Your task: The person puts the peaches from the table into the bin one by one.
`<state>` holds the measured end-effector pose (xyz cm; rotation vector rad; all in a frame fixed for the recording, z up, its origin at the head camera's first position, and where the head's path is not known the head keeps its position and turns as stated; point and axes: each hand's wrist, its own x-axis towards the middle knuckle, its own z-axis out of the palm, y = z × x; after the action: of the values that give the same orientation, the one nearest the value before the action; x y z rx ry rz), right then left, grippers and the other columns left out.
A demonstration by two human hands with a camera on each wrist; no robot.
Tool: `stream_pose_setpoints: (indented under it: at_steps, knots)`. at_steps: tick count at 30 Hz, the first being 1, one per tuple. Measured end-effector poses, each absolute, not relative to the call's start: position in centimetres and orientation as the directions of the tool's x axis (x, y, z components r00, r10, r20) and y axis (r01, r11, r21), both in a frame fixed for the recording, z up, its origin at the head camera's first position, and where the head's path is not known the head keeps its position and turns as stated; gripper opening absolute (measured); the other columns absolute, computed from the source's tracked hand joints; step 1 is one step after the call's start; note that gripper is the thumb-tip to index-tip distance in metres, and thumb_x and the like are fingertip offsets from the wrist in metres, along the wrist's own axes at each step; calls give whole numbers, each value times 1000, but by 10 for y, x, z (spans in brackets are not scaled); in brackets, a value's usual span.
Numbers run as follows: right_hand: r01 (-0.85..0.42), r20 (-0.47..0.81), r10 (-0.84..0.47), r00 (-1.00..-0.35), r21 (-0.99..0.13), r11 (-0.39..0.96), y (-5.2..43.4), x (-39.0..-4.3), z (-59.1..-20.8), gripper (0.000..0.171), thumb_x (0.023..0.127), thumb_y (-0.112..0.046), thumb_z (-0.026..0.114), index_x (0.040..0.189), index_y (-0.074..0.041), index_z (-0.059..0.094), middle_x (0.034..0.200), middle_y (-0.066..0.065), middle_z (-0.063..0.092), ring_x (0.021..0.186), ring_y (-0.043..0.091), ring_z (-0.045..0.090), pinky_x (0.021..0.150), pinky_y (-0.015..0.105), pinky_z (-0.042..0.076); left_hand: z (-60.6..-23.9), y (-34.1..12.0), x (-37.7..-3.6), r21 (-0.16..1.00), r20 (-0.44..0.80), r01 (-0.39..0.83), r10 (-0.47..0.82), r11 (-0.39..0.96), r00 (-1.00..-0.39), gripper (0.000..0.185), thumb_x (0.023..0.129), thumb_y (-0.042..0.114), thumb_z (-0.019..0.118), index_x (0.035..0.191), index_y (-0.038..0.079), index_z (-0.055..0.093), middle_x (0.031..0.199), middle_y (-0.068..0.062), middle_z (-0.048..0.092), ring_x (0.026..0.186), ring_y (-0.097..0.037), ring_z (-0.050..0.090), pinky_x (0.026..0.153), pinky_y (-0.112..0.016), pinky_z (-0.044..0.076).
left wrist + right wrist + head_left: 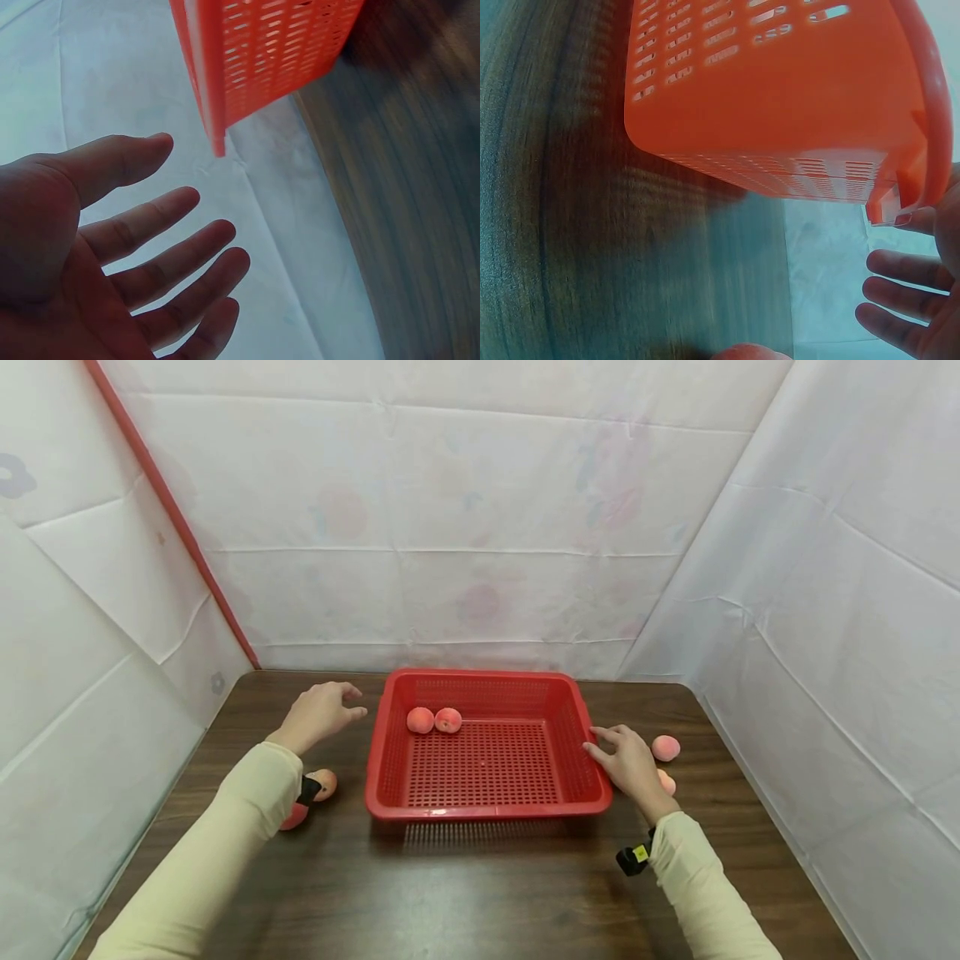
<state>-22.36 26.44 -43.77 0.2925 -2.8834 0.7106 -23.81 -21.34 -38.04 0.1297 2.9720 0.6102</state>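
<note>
A red perforated plastic basket [487, 814] sits on the table with two peaches [421, 720] in its back left corner. To the left of the basket, my left hand [318, 714] hovers apart from the rim, its fingers loosely spread and holding nothing. In the left wrist view that palm [45, 247] faces the basket's edge [214, 90]. At the opposite side, my right hand [624, 760] is at the right rim, fingertips right on the edge. The right wrist view shows its fingers [907, 296] fairly straight beside the basket handle [934, 135].
Two peaches [324, 784] lie by the left forearm, one partly hidden by the sleeve. Two more peaches [666, 747] lie right of the right hand, one partly covered by it. White sheeting [480, 527] hangs behind and beside the brown wooden table [465, 893].
</note>
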Motion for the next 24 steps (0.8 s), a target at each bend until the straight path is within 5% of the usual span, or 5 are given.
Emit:
stream_pose_setpoints:
  at_steps: [24]
  knots:
    - [-194,167,-134,-977,-425,884,264,-223,-436,45,90,-32,69,128,-7,65,109,20,64,93,33,59,81,49,48,-408,-237,-227,369,-217,13,100,929,-971,50,88,30,68,124,-3,60,123,-27,62,112,-46,58,90,-58,47]
